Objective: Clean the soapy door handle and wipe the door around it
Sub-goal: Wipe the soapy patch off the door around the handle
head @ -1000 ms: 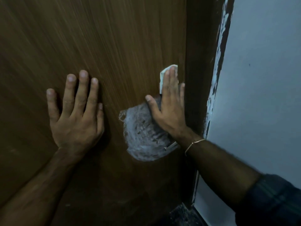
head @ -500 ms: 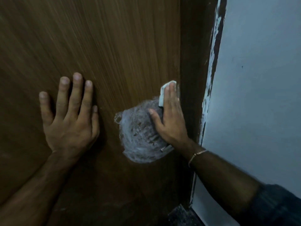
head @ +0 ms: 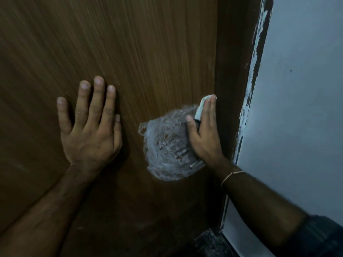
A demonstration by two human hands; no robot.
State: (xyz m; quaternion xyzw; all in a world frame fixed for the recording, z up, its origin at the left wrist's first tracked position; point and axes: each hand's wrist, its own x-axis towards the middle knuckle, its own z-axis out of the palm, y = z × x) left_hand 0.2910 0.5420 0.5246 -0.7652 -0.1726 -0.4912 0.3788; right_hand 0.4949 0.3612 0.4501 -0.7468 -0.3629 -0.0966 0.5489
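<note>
A brown wooden door (head: 148,52) fills most of the view. A round patch of white soap foam (head: 165,145) covers it near its right edge. My right hand (head: 204,134) lies flat on the right side of the foam and presses a white cloth (head: 201,106) against the door; only the cloth's upper end shows above my fingers. A small metal tip of the door handle (head: 194,165) sticks out below my palm; the remainder of the handle is hidden. My left hand (head: 91,130) rests flat on the door, fingers spread, left of the foam.
The dark door frame (head: 230,71) runs up just right of my right hand. Beyond it is a pale wall (head: 300,108) with chipped paint along its edge. A dark patch of floor (head: 207,243) shows at the bottom.
My right hand and the cloth have slid down the door's right edge onto the foam patch. My left hand has stayed flat on the door.
</note>
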